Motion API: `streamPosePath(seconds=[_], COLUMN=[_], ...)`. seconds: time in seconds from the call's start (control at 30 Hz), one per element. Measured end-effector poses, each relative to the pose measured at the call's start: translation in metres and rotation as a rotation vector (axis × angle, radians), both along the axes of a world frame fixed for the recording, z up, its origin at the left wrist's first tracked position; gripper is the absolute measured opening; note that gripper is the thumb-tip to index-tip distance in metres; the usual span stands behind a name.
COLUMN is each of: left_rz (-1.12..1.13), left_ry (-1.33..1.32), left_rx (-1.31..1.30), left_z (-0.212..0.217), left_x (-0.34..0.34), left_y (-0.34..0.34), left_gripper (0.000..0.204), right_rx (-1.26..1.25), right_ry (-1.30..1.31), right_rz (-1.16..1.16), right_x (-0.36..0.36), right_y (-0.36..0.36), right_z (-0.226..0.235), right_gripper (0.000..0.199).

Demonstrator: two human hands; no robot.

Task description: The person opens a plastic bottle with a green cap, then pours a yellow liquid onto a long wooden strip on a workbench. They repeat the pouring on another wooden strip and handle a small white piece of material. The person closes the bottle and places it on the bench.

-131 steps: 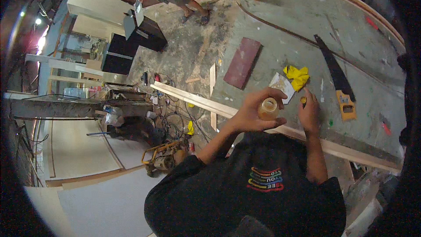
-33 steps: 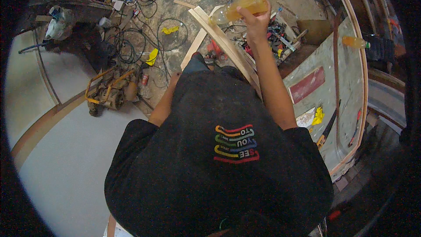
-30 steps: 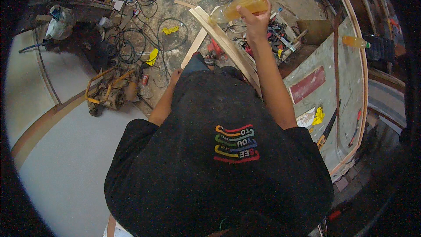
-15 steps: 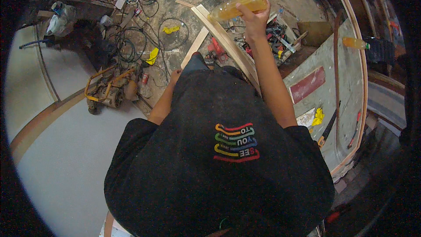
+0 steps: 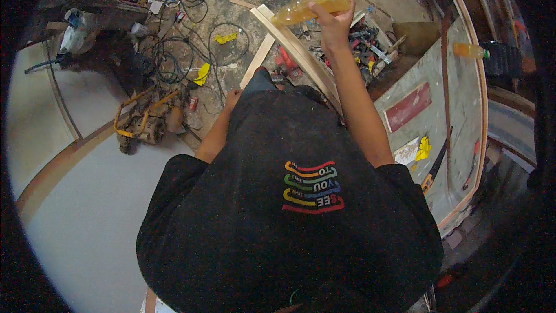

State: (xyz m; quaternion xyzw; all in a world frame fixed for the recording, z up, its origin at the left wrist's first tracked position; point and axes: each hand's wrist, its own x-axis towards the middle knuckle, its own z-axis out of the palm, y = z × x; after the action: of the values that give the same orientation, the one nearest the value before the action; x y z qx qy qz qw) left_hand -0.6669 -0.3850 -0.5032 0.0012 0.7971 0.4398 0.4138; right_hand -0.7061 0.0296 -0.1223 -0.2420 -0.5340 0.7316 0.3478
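My right hand (image 5: 334, 26) is wrapped round a clear plastic bottle (image 5: 307, 7) of amber liquid. The bottle lies tilted nearly level, its narrow end pointing left, at the upper end of a long pale wooden beam (image 5: 295, 49); whether they touch I cannot tell. That beam slants down to the right, toward my right side. Beside my knee, my left hand (image 5: 233, 98) looks closed at the lower end of a thinner wooden strip (image 5: 258, 61). My knee and shirt hide part of its fingers. The strip's upper end runs behind the beam.
Cables (image 5: 174, 52) lie in loops on the dirty floor, with yellow scraps (image 5: 202, 74) among them. A yellow-framed machine (image 5: 147, 119) stands at left by a pale panel (image 5: 87, 208). On the right are a heap of tools (image 5: 368, 49), a grey board (image 5: 431, 116) and a second amber bottle (image 5: 469, 51).
The bottle in my right hand has shifted very slightly up and left. My left hand stays by the strip, and the whole view has moved a little.
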Motion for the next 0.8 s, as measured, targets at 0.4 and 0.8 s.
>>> streamPosePath(seconds=[0.4,0.8], left_rz=[0.002,-0.301], left_ry=[0.063,0.283], left_rx=[-0.120,-0.200], left_z=[-0.002,-0.034], left_x=[0.003,0.033], left_y=[-0.011,-0.043], left_gripper=[0.040,0.037], right_rx=[0.014,0.004], right_ry=[-0.076,-0.039], right_rz=[-0.017,-0.098], right_x=[0.009,0.052], right_y=[-0.004,-0.006], right_z=[-0.004,-0.018], right_gripper=[0.082,0.079])
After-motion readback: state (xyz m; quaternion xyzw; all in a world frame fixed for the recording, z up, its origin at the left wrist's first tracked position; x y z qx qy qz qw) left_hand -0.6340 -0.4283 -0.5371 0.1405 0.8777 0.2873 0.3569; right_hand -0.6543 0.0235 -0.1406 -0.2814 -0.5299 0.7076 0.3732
